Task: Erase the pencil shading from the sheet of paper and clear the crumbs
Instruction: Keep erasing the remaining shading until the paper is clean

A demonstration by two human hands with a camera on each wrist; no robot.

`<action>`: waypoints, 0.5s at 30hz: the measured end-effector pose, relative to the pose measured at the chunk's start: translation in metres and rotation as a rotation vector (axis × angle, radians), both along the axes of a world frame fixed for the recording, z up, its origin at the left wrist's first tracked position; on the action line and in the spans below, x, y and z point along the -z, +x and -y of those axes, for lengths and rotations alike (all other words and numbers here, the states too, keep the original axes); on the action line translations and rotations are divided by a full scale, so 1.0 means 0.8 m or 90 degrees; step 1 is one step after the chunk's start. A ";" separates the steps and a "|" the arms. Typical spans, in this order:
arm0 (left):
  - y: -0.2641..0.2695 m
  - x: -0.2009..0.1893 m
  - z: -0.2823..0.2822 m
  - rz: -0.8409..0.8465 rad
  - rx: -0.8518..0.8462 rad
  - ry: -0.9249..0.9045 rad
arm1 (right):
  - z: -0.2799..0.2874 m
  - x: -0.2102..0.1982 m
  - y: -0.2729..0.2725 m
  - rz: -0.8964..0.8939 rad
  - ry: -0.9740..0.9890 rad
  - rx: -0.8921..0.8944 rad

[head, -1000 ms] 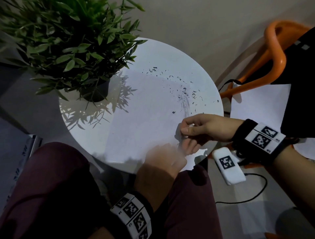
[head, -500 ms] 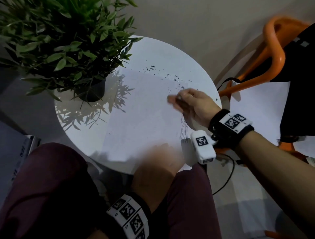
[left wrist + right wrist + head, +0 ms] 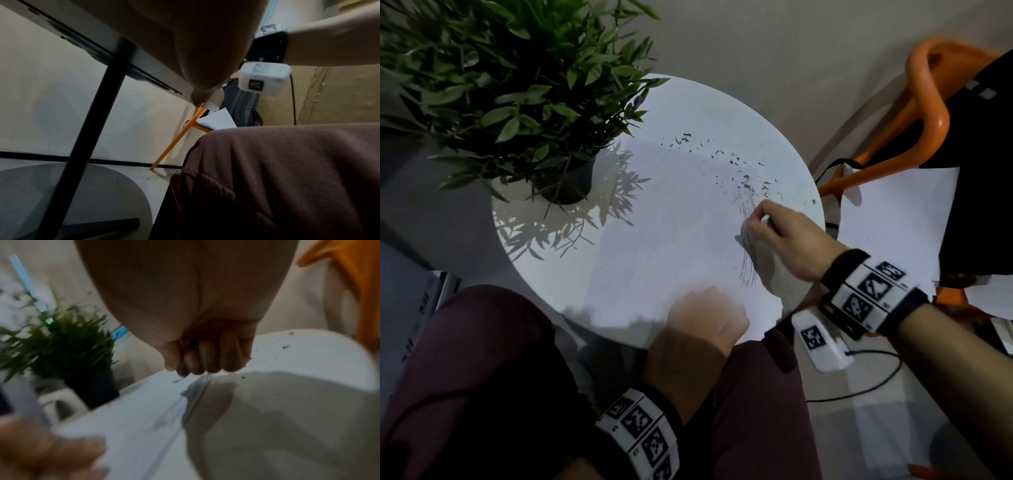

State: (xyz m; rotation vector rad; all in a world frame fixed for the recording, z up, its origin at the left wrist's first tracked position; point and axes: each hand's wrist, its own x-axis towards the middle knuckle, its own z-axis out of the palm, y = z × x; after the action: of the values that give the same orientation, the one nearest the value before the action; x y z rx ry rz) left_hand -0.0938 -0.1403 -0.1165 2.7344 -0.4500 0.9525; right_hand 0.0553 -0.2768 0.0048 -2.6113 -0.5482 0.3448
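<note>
Right hand (image 3: 782, 236): fingers curled tight round a small eraser (image 3: 183, 372), only a dark sliver of it showing between thumb and fingertips in the right wrist view; pressed down onto the pencil shading (image 3: 749, 240), probably mid-stroke; grip low and close, presumably to bear down without the eraser folding over

Left hand (image 3: 707, 317): laid over the near edge of the sheet of paper (image 3: 671, 222), apparently to pin it against the rubbing; blurred in the head view, so fingers flat or curled cannot be told; left wrist view shows only the heel of the hand and the table's underside

Sheet of paper: flat on the round white table (image 3: 756, 113), near corner reaching the table edge under the left hand

Pencil shading: band of upright strokes along the sheet's right side, partly under the right hand; lower stretch plain, upper stretch fading toward the crumbs; extent beneath the hand hidden

Crumbs (image 3: 739, 171): dark flecks scattered beyond the shading, toward the far right of the table, some on the sheet, some seemingly on bare table; not yet cleared

Potted plant (image 3: 517, 85): far left of the table, well apart from the work, leaf shadows thrown across table and sheet

Orange chair (image 3: 924, 113): right of the table, loose white sheets (image 3: 893, 219) on it, cut off by the frame edge

Right wrist view motion-blurred; eraser shape and colour not certain
</note>
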 end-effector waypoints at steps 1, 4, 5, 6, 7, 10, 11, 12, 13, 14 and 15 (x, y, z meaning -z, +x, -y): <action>0.000 0.000 0.000 -0.002 0.003 0.001 | 0.006 0.003 -0.009 -0.024 -0.028 -0.039; -0.001 -0.003 -0.002 -0.010 0.003 0.011 | 0.015 0.010 -0.033 -0.049 -0.069 -0.121; -0.001 -0.004 -0.003 -0.015 0.003 0.015 | 0.017 0.011 -0.036 -0.029 -0.077 -0.131; -0.002 -0.006 -0.003 -0.021 0.005 0.019 | 0.018 0.012 -0.037 0.001 -0.081 -0.136; -0.003 -0.007 -0.004 -0.026 0.007 0.025 | 0.017 0.013 -0.038 0.030 -0.088 -0.135; -0.006 -0.012 -0.007 -0.045 0.012 0.052 | 0.006 0.012 -0.041 0.070 -0.183 -0.108; -0.007 -0.012 -0.008 -0.052 0.014 0.062 | 0.002 0.009 -0.043 0.099 -0.257 -0.111; -0.008 -0.012 -0.010 -0.063 0.017 0.071 | -0.002 0.005 -0.043 0.136 -0.324 -0.120; -0.008 -0.012 -0.010 -0.077 0.020 0.079 | -0.005 0.001 -0.044 0.161 -0.362 -0.135; -0.007 -0.012 -0.011 -0.092 0.025 0.084 | -0.007 -0.004 -0.045 0.161 -0.367 -0.154; -0.007 -0.013 -0.011 -0.109 0.029 0.087 | -0.009 -0.008 -0.045 0.144 -0.349 -0.180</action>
State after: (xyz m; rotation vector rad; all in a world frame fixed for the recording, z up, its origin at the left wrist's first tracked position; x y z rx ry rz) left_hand -0.0993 -0.1319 -0.1061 2.8826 -0.5607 0.6937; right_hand 0.0195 -0.2696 0.0108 -3.1253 -1.0311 0.3240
